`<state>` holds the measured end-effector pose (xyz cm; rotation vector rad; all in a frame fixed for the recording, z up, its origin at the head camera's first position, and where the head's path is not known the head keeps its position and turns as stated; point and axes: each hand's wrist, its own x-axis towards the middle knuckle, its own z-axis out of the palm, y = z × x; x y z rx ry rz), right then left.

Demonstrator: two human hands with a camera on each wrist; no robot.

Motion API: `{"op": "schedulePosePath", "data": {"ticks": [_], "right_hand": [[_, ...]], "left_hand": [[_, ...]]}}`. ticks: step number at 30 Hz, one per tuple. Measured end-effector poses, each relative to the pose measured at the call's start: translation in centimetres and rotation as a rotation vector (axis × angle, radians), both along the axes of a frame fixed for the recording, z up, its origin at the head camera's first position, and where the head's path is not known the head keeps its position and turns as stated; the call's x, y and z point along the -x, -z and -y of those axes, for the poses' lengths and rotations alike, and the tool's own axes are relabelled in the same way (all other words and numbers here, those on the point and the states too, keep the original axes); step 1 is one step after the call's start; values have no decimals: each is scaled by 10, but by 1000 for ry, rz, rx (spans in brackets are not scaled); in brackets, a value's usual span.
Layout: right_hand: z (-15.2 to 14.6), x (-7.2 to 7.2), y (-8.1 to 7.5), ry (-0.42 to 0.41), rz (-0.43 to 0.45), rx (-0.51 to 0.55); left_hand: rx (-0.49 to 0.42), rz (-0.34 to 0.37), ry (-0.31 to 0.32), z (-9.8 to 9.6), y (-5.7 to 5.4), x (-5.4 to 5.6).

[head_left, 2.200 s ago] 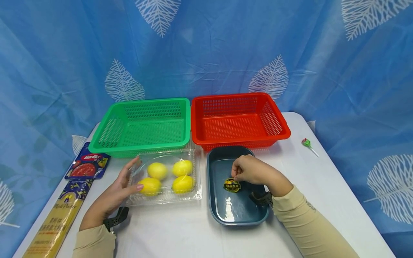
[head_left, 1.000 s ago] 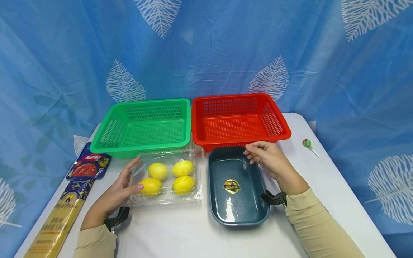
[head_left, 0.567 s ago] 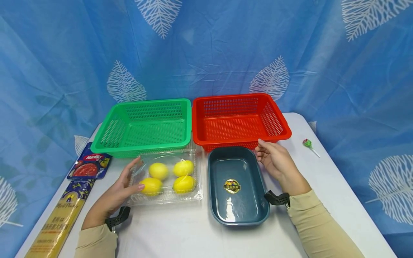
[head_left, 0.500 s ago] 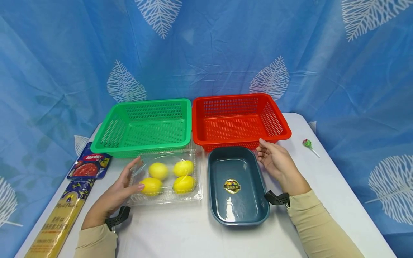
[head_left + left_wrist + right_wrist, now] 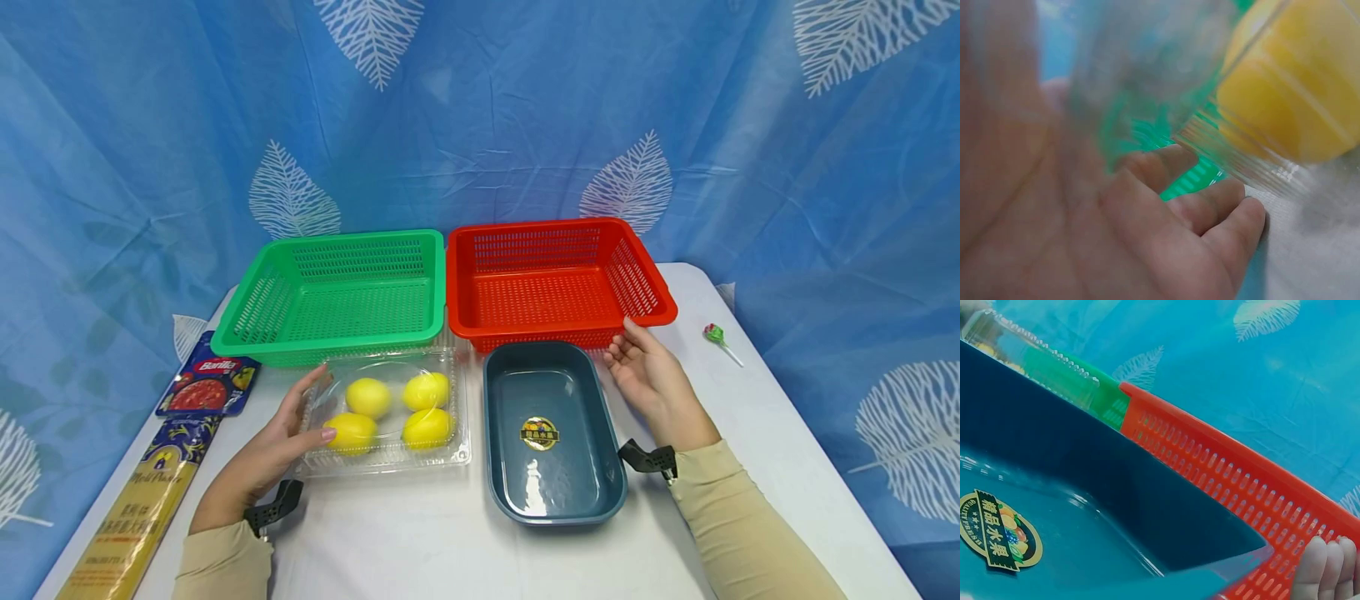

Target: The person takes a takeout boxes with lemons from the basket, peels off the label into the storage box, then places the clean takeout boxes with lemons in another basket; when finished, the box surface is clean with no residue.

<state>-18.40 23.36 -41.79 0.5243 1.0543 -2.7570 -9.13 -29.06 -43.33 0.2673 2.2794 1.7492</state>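
My left hand (image 5: 268, 446) holds the left end of a clear plastic box (image 5: 459, 446), its thumb on the lid and its fingers along the back-left side. Several yellow lemons (image 5: 426, 428) show through the plastic. In the left wrist view, one lemon (image 5: 1291, 87) is close beyond the fingers. My right hand (image 5: 654, 379) holds nothing; its fingers are loosely bent beside the dark blue tray (image 5: 573, 487), in front of the red basket's corner. A gold-and-black fruit label (image 5: 539, 433) lies flat on the tray floor, and the right wrist view shows this label (image 5: 997, 531) up close.
A green basket (image 5: 330, 337) and a red basket (image 5: 465, 329) stand side by side at the back. A lollipop (image 5: 715, 334) lies at right. A Barilla pouch (image 5: 206, 379) and a spaghetti pack (image 5: 138, 508) lie along the left table edge.
My right hand had its fingers at the label inside the tray; it has let go, lifted out and moved right, past the tray's rim. My left hand and the box have stayed put.
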Motion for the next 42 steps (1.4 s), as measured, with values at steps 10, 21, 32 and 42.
{"op": "schedulePosePath", "data": {"ticks": [10, 21, 32, 42], "right_hand": [[-1, 2, 3, 76, -58, 120], [0, 1, 8, 100, -132, 157], [3, 1, 7, 111, -131, 183], [3, 1, 8, 110, -142, 193]], "left_hand": [[6, -5, 0, 0, 0, 0], [-1, -10, 3, 0, -1, 0], [-59, -52, -70, -9, -2, -7], [-235, 3, -189, -28, -7, -13]]}}
